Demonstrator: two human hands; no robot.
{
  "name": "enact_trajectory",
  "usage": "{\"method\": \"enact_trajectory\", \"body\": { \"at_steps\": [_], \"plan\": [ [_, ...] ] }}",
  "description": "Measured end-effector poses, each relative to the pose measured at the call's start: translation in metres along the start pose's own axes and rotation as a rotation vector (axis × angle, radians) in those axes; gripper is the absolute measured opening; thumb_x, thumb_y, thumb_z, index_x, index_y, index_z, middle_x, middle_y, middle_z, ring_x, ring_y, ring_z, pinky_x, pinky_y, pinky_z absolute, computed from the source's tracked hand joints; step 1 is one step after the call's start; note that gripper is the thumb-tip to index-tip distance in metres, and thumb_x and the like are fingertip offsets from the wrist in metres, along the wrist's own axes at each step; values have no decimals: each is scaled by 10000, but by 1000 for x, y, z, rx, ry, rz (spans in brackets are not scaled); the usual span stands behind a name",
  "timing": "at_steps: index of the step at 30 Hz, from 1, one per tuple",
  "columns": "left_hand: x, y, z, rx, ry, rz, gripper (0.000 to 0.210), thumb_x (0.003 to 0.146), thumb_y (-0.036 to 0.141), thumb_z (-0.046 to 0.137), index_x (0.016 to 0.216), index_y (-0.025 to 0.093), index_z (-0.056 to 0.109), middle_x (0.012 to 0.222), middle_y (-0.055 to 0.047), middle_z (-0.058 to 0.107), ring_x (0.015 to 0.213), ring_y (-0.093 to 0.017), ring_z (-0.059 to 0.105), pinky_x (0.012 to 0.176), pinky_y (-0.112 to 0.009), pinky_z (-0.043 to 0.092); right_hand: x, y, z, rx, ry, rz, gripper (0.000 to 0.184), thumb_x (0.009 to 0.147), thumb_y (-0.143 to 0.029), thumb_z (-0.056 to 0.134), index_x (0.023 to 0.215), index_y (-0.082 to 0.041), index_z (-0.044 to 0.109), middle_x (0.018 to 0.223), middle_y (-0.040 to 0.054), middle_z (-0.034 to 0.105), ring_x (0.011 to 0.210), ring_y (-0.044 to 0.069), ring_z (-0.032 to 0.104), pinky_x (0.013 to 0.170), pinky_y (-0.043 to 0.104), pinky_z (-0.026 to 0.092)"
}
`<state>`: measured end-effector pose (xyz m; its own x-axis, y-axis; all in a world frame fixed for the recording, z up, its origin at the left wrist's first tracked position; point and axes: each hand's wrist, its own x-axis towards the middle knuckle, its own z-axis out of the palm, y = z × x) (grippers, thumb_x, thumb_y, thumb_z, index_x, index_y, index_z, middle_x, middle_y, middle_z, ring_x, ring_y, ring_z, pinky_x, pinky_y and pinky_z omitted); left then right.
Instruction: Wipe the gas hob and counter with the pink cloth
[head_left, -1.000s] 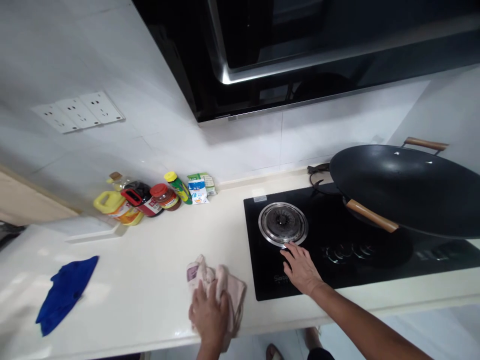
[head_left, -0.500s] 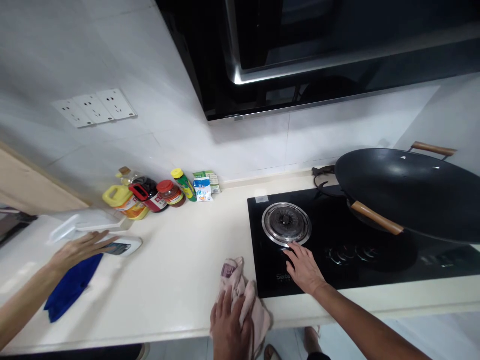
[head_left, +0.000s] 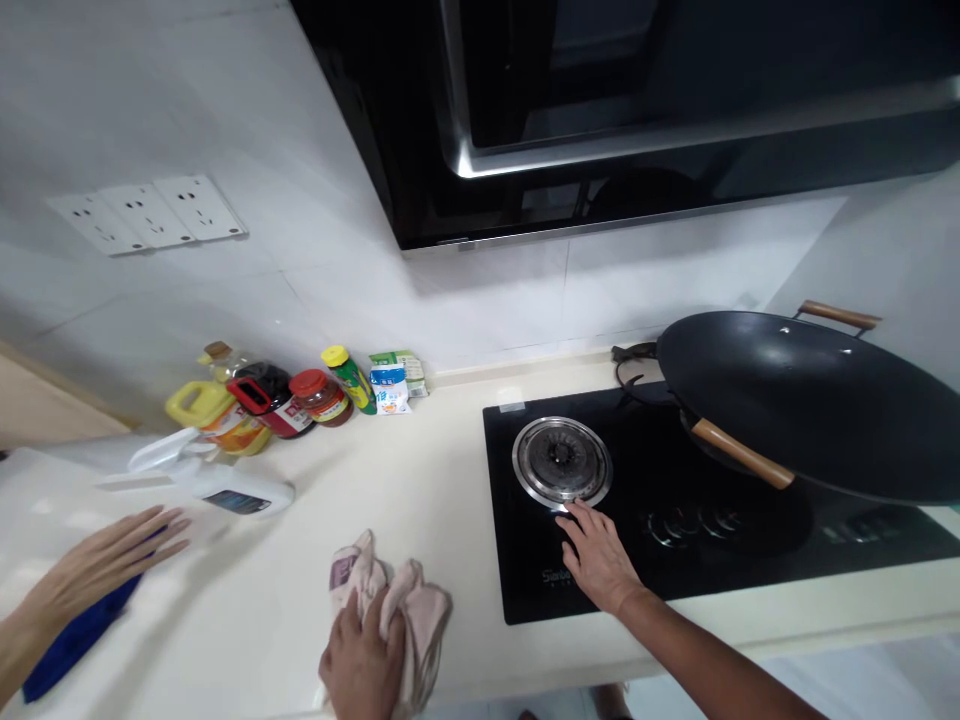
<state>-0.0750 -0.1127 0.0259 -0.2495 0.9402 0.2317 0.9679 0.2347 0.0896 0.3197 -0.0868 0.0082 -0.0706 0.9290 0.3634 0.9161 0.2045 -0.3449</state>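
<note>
My left hand [head_left: 366,655] presses down on a crumpled pale pink cloth [head_left: 427,610] on the white counter, its fingers curled over the fabric. The cloth bears a purple label. My right hand [head_left: 598,562] rests on the black glass gas stove [head_left: 630,570] with its fingers spread. Those fingertips lie by the front rim of the left burner [head_left: 562,460]. Farther left, another person's hand [head_left: 120,550] is stretched out over a blue cloth [head_left: 82,645]. A white spray bottle [head_left: 247,492] lies on its side just beyond that hand.
A large black wok [head_left: 810,400] with wooden handles sits over the stove's right side. Against the wall stand a yellow jug [head_left: 217,415], a dark sauce bottle [head_left: 274,400], a red-lidded jar [head_left: 321,398], a green bottle [head_left: 350,380] and seasoning packets [head_left: 390,388]. A range hood [head_left: 637,200] hangs above.
My left hand has slid the pink cloth leftward, away from the stove's edge. My right hand has stayed by the burner. The other person's hand has left the spray bottle and moved toward the left.
</note>
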Motion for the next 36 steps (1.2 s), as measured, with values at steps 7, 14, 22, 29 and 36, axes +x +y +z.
{"method": "enact_trajectory", "body": {
  "at_steps": [7,14,22,29,36],
  "plan": [
    [102,83,-4,-29,-16,-72,476,983,426,438,1369,238,645,1523,-188,519,1351,-375,499,1047,-587,420,3,-2,-3,12,-23,17,359,961,-213,533,1281,-229,695,1439,94,611,1435,285,451,1167,478,379],
    [130,164,16,-96,-17,119,509,977,421,505,1444,245,607,1565,-198,483,1377,-385,468,1081,-586,397,4,-1,-3,5,-50,25,378,960,-212,549,1312,-237,682,1478,90,581,1461,282,418,1187,480,355],
    [37,177,26,-230,35,357,493,1007,325,494,1495,334,565,1592,-95,506,1461,-335,427,1159,-531,379,3,1,0,1,-39,20,382,950,-206,552,1307,-235,683,1459,98,593,1441,284,439,1171,481,361],
    [3,100,33,-402,11,521,581,1003,381,474,1570,258,456,1643,-117,439,1517,-294,382,1178,-496,404,-1,3,3,-12,3,-11,370,953,-200,539,1287,-235,693,1445,100,604,1424,278,458,1153,473,376],
    [-8,-32,36,-84,19,226,516,1019,435,392,1435,225,613,1603,-163,484,1514,-334,391,1160,-557,384,-2,4,4,-32,25,-32,366,951,-189,536,1278,-219,697,1432,117,607,1415,288,467,1138,475,388]
  ]
}}
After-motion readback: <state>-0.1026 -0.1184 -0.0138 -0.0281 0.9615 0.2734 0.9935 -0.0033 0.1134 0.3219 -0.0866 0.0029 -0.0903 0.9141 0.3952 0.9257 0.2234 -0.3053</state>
